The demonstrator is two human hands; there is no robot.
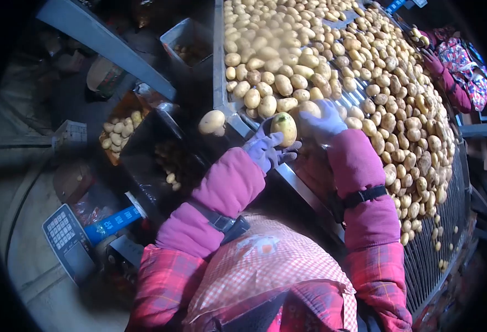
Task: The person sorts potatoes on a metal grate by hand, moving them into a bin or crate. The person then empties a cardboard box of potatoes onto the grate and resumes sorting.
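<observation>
A yellow potato with a greenish top rests in my left hand, the purple-gloved fingers bent around its lower side. My right hand, in a matching glove, is at the table's near edge with its fingers curled against another potato. Loose potatoes lie just beyond both hands on the slatted sorting table. Left of my left hand, a large potato shows just outside the table's metal edge, with a smaller one partly hidden behind it.
Below left are a box of potatoes, a dark bin and a keypad scale. A grey bin stands farther back, near a slanting metal beam. Another person works across the table.
</observation>
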